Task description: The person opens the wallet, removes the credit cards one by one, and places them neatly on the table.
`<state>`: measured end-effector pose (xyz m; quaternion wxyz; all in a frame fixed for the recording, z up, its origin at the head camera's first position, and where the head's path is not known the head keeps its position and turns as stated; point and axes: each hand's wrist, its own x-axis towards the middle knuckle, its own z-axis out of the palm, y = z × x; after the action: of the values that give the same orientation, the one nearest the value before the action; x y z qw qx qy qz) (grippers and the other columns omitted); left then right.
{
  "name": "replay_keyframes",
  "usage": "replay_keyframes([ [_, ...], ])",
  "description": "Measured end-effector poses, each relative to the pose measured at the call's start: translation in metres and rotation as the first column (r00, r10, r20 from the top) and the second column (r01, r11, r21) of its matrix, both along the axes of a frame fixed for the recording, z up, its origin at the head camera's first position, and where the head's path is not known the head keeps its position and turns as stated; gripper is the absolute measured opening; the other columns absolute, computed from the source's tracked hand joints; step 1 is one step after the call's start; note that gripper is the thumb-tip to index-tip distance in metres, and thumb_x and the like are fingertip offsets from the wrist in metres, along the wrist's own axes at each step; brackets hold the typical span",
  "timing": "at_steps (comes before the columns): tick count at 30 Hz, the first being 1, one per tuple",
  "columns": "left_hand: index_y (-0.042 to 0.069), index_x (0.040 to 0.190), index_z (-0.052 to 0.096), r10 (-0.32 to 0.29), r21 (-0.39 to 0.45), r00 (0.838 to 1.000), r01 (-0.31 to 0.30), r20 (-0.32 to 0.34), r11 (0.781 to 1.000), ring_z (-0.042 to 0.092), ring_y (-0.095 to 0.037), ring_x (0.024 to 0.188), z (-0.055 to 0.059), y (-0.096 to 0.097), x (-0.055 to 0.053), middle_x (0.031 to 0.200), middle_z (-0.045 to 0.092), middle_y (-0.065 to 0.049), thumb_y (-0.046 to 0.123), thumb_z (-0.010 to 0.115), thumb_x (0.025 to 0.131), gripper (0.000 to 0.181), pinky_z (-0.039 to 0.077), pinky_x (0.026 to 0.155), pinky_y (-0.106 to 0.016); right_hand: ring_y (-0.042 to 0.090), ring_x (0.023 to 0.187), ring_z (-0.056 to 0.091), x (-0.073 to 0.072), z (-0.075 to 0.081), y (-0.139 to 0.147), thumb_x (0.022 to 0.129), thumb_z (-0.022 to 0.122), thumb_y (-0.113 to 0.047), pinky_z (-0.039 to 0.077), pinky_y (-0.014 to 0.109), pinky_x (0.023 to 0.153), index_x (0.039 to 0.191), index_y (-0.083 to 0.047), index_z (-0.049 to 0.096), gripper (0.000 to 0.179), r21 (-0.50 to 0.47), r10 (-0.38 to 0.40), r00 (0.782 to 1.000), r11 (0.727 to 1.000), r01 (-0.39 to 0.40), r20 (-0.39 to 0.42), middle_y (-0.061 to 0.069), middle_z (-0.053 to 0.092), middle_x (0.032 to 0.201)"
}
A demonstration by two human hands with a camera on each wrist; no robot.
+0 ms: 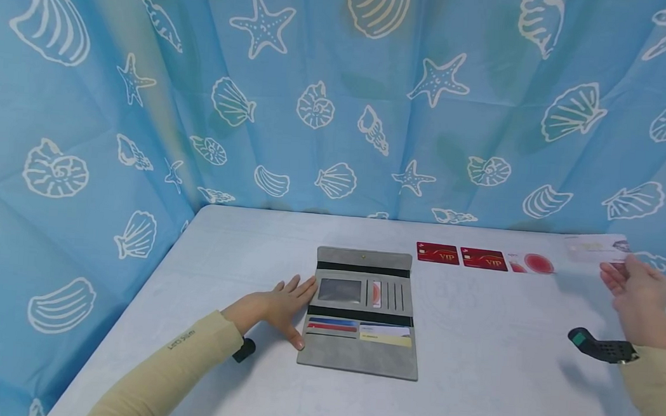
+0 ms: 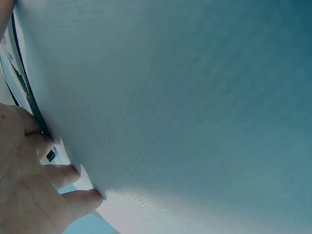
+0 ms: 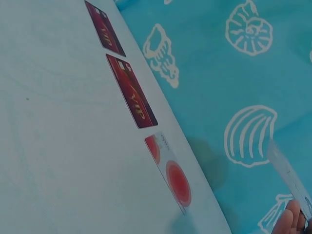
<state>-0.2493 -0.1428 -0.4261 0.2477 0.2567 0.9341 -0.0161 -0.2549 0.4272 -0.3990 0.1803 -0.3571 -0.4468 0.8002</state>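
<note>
A grey wallet (image 1: 358, 360) lies unfolded on the white table, with several cards in its slots and a dark clear window in its upper half. My left hand (image 1: 284, 307) rests flat at the wallet's left edge, fingers spread and touching it. At the far right, my right hand (image 1: 643, 287) pinches a pale card (image 1: 596, 247) by its right end, held above the table. In the right wrist view, the fingers (image 3: 291, 217) grip that card near the lower right corner. Left of it lie a white card with red circles (image 1: 537, 264) and two red VIP cards (image 1: 438, 253).
The white table (image 1: 239, 247) ends at the back against a blue curtain (image 1: 313, 149) printed with shells and starfish. The curtain also hangs along the left side. A black wrist strap (image 1: 602, 346) sits by the right sleeve.
</note>
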Motion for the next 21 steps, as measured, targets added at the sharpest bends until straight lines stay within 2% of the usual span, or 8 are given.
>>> replay_keyframes([
  [7,0.011,0.148,0.003,0.006,-0.003,1.000,-0.006,0.006,1.000,-0.004,-0.033,0.140,0.002,0.001,0.001,0.155,-0.004,-0.004,0.060,0.074,0.060,0.122,0.005,0.111,-0.052,0.006,0.059,0.063,0.007,0.007,-0.005,0.079,0.067,-0.030,0.051,0.018,0.051,0.106,-0.027,0.051,0.031,-0.020,-0.046,0.998,0.999,0.045,-0.035,-0.006,0.061,0.067],
  [13,0.011,0.148,0.003,0.001,-0.008,1.000,-0.001,0.003,1.000,-0.004,-0.033,0.140,0.004,0.002,0.002,0.155,-0.004,-0.004,0.060,0.074,0.061,0.122,0.005,0.111,-0.051,0.008,0.059,0.064,-0.001,-0.002,0.009,0.076,0.070,-0.028,0.051,0.021,0.049,0.106,-0.026,0.051,0.036,-0.053,-0.075,0.997,0.996,0.073,-0.035,-0.006,0.062,0.068],
  [16,0.011,0.148,0.003,0.001,-0.008,1.000,-0.001,0.000,1.000,-0.004,-0.033,0.140,0.004,0.002,0.003,0.155,-0.004,-0.004,0.060,0.074,0.061,0.122,0.006,0.111,-0.051,0.008,0.058,0.064,-0.005,-0.005,0.015,0.075,0.070,-0.030,0.051,0.021,0.048,0.104,-0.027,0.051,0.035,-0.037,-0.082,0.996,0.996,0.082,-0.014,-0.007,0.061,0.070],
  [21,0.011,0.148,0.003,0.003,-0.005,1.000,-0.003,-0.002,1.000,-0.004,-0.033,0.140,0.003,0.002,0.003,0.155,-0.003,-0.004,0.060,0.074,0.060,0.122,0.005,0.111,-0.051,0.007,0.057,0.064,-0.005,-0.001,0.014,0.082,0.065,-0.029,0.051,0.021,0.049,0.107,-0.029,0.048,0.031,-0.044,-0.103,0.995,0.994,0.104,0.019,-0.007,0.060,0.068],
])
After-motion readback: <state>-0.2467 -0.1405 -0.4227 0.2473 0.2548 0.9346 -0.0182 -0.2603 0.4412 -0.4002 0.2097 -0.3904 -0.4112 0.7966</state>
